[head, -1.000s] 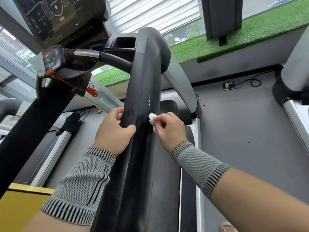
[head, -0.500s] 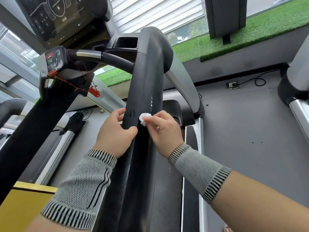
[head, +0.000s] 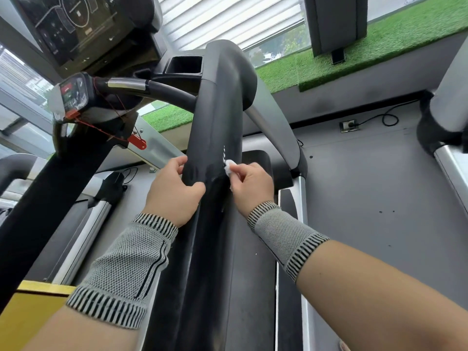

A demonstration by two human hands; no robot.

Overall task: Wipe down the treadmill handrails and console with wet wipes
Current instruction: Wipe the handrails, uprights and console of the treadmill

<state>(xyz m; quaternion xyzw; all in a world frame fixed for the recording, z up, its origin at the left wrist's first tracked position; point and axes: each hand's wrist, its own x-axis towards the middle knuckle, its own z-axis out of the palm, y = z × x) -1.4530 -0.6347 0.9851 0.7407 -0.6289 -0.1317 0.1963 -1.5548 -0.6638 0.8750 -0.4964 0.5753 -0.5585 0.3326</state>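
A thick black treadmill handrail (head: 215, 117) runs from the bottom centre up to the console (head: 83, 29) at the top left. My left hand (head: 174, 191) grips the rail from its left side, thumb across the top. My right hand (head: 249, 186) pinches a small bunched white wet wipe (head: 229, 167) and presses it against the rail's right side, just beyond my left thumb. A damp streak shows on the rail between the hands. Both wrists wear grey knitted bands.
A control pod (head: 73, 95) with a red safety clip (head: 137, 142) on a cord hangs left of the rail. A second handrail (head: 38, 198) slants at far left. The treadmill belt (head: 250, 274) lies below, a yellow box (head: 27, 307) at bottom left, another machine (head: 450, 110) at right.
My right hand slid the wipe left across the top of the rail, then back to its right side. My left hand kept its grip in place.
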